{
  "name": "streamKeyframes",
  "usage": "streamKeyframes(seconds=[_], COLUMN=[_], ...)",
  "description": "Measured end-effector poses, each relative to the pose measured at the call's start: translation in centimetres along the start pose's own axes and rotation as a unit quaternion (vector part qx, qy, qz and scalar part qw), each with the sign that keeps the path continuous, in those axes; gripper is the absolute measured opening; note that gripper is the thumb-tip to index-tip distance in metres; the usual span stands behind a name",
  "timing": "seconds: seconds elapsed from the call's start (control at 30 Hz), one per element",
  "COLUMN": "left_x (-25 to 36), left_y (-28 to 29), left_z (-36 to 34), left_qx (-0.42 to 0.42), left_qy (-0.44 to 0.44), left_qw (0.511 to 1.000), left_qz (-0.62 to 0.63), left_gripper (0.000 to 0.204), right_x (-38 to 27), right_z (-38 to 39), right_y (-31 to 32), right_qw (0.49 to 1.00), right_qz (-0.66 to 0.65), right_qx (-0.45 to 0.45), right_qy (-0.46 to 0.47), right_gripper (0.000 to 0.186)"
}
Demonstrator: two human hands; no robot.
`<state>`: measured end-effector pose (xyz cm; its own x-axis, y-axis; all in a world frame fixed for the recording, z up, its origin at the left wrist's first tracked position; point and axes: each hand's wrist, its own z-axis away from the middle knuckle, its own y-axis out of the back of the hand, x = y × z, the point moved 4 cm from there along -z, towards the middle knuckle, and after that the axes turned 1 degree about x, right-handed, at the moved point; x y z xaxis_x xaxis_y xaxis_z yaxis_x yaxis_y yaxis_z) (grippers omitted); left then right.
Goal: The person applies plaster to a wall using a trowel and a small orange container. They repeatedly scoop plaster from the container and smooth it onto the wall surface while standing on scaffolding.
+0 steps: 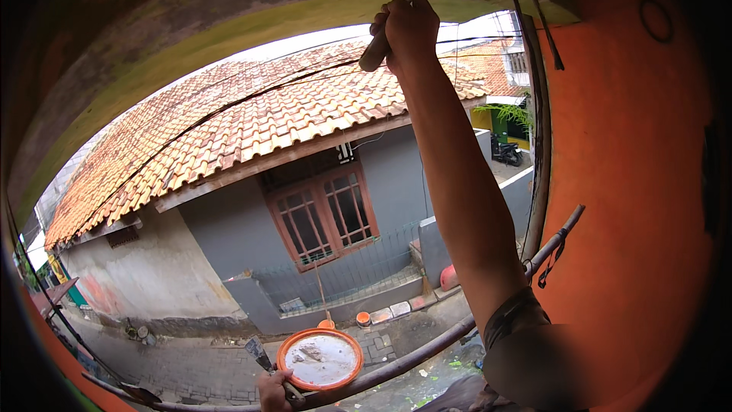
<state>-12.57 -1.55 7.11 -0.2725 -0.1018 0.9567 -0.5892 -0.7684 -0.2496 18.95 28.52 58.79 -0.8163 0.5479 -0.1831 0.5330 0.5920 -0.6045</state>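
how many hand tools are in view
2: a flat metal-bladed scraper in the left hand, beside the round white orange-rimmed basin, and a slim grey-brown-handled tool in the raised right hand. Others could be hidden.

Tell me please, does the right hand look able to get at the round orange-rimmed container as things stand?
Probably not without lowering first: the right hand is raised well above the round orange-rimmed container, gripping a handled tool. The left hand is at the container's edge.
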Motion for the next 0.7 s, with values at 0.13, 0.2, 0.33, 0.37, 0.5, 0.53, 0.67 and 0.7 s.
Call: streamKeyframes(seconds=[0.13, 0.2, 0.33, 0.37, 0.5, 0.53, 0.67, 0.7], left_x=[0.2, 0.3, 1.3, 1.3, -0.5, -1.1, -2.8, -3.2], left_y=[-1.1, -1.3, -1.9, -2.0, -1.9, -2.1, 0.4, 1.1], left_z=[0.1, 1.0, 2.1, 2.1, -0.1, -0.9, -2.1, -2.4], left_qx=[-0.006, -0.013, -0.033, -0.033, -0.054, -0.047, -0.050, -0.038], left_qy=[0.029, 0.060, 0.077, 0.066, 0.044, 0.046, 0.070, 0.068], left_qw=[1.000, 0.997, 0.997, 0.997, 0.998, 0.997, 0.996, 0.996], left_qz=[0.009, 0.041, -0.001, -0.011, 0.008, 0.029, 0.038, 0.034], left_gripper=[0.009, 0.009, 0.008, 0.009, 0.010, 0.011, 0.016, 0.017], right_x=[0.3, 1.1, 2.2, 2.5, 3.0, 3.1, 3.9, 3.4], right_z=[-1.7, -1.4, 1.1, 1.6, 5.3, 6.4, 6.6, 6.4], right_y=[-4.0, -6.3, -9.0, -9.9, -13.2, -12.8, -7.1, -4.9], right_qw=[0.994, 0.991, 0.997, 0.998, 0.985, 0.988, 0.989, 0.993], right_qz=[-0.068, -0.093, -0.047, -0.026, 0.100, 0.096, 0.078, 0.048], right_qx=[0.021, 0.039, 0.037, 0.030, 0.011, -0.005, -0.002, 0.024], right_qy=[0.083, 0.088, 0.042, 0.053, 0.139, 0.123, 0.124, 0.109], right_gripper=[0.049, 0.072, 0.075, 0.076, 0.076, 0.073, 0.071, 0.073])
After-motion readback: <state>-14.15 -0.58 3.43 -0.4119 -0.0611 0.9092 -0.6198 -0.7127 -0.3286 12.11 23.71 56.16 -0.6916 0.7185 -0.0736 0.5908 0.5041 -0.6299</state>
